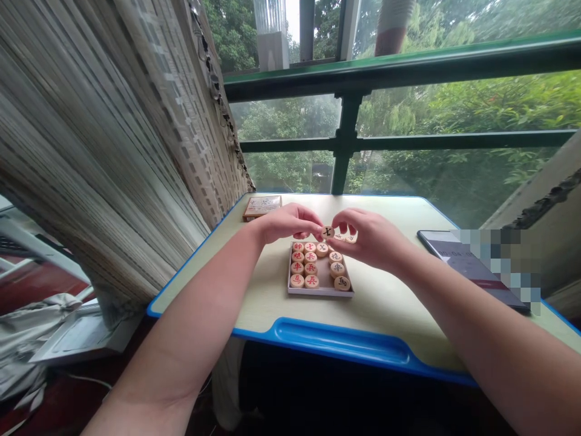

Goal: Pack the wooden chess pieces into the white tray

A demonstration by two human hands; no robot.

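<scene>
A round wooden Chinese chess piece (327, 232) with a black character is held up above the far edge of a shallow box (320, 293). My left hand (293, 222) pinches it from the left with closed fingertips. From the right, the curled fingers and thumb of my right hand (363, 235) close on the same piece. Inside the box, red-marked pieces (310, 257) fill two columns at the left. Black-marked pieces (336, 269) stand along its right side, and one more black-marked piece (322, 249) lies near the top middle. My right hand partly hides a few pieces (350, 238) behind it.
A flat box lid (262, 207) with a printed top lies at the table's far left. At the right is a dark tablet (472, 266), partly blurred out. The pale table (385, 309) has a blue edge and a front groove (340, 339). A curtain (113, 121) hangs close on the left.
</scene>
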